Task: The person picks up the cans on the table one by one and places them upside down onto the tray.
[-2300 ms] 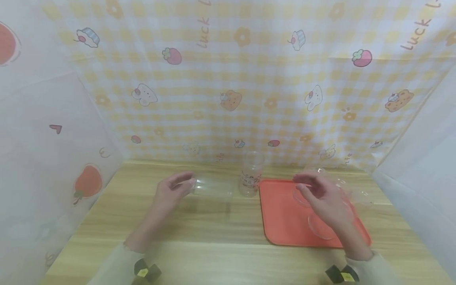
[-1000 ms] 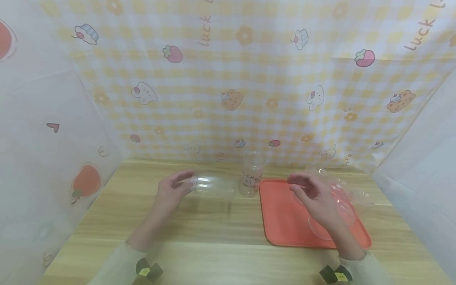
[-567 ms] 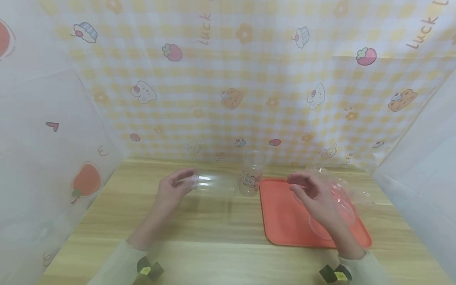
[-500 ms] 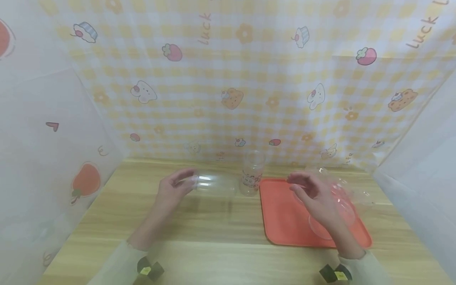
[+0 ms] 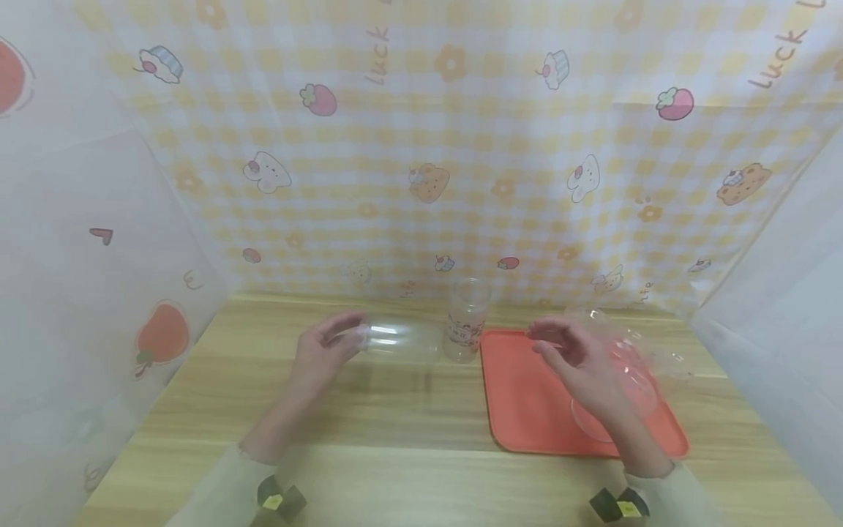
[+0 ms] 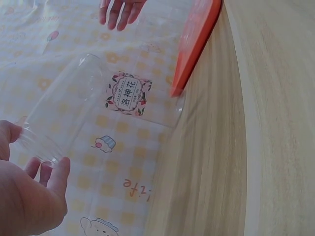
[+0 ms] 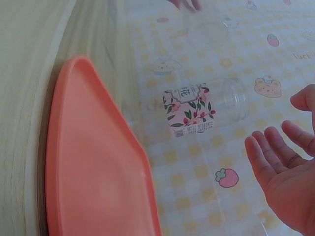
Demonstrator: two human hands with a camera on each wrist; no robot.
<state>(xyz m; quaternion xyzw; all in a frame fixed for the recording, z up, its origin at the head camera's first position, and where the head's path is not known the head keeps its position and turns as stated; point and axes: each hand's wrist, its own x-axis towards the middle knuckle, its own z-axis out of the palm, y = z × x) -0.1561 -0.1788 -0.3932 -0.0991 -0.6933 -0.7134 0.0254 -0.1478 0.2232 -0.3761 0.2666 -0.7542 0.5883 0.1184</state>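
My left hand (image 5: pixel 323 355) grips a clear, unlabelled plastic jar (image 5: pixel 403 340) by its threaded neck. In the head view that jar lies sideways in the air over the table, its base pointing right. Just right of the base a second clear jar (image 5: pixel 465 333) stands upright and lidless on the table; its pink floral label (image 6: pixel 129 93) faces the left wrist view. Over the tray hovers my right hand (image 5: pixel 579 362), palm turned inward, fingers loosely bent, holding nothing. The right wrist view also shows those fingers (image 7: pixel 275 152) apart from the labelled jar.
An orange-red tray (image 5: pixel 527 417) lies on the wooden table (image 5: pixel 395 417) at the right. Clear round plastic pieces (image 5: pixel 639 391) sit on its right side, partly behind my right arm, with more beyond its far right edge. A checked cloth (image 5: pixel 369 146) hangs behind the table.
My right hand has shifted slightly left over the tray since the oldest frame. The left hand, with the unlabelled jar, has drifted a little to the right. The labelled jar stays put.
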